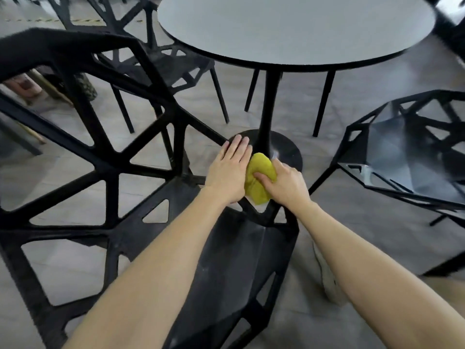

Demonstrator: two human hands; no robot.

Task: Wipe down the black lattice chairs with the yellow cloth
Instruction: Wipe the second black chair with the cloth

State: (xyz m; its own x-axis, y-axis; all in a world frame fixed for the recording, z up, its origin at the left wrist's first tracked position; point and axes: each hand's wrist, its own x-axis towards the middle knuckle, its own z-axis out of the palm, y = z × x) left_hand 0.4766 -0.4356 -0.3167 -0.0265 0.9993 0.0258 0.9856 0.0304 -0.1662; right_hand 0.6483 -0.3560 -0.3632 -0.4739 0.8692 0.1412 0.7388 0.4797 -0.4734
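**Bare forearms reach over a black lattice chair [105,157] as the yellow cloth [259,177] is held to its frame**

Bunched into a lump, the yellow cloth sits at the far end of the nearest chair's seat, where the lattice bars meet in a point. The right hand [284,183] grips it, with the thumb dug into the top of the fabric and the fingers curled down around its far side. The left hand [227,172] lies just beside the cloth and touches it. Its fingers are straight and pressed together, flat on the chair's frame, and it holds nothing.

The dark seat panel runs back from the hands toward the viewer between the two arms. The chair's open lattice back rises at the left and fills that side of the scene. Directly beyond the hands stands the black pedestal base [289,152] of a round table [289,28], whose pale grey top has a dark rim. A second lattice chair [402,152] stands well apart to the right of the table, its seat facing the camera. A third chair [176,64] is pushed in at the table's far left, partly under the top. Thin black legs of more seating show behind the pedestal. The grey floor [352,222] shows through every gap in the lattice, and a strip of yellow-and-black tape [50,20] crosses it at the upper left
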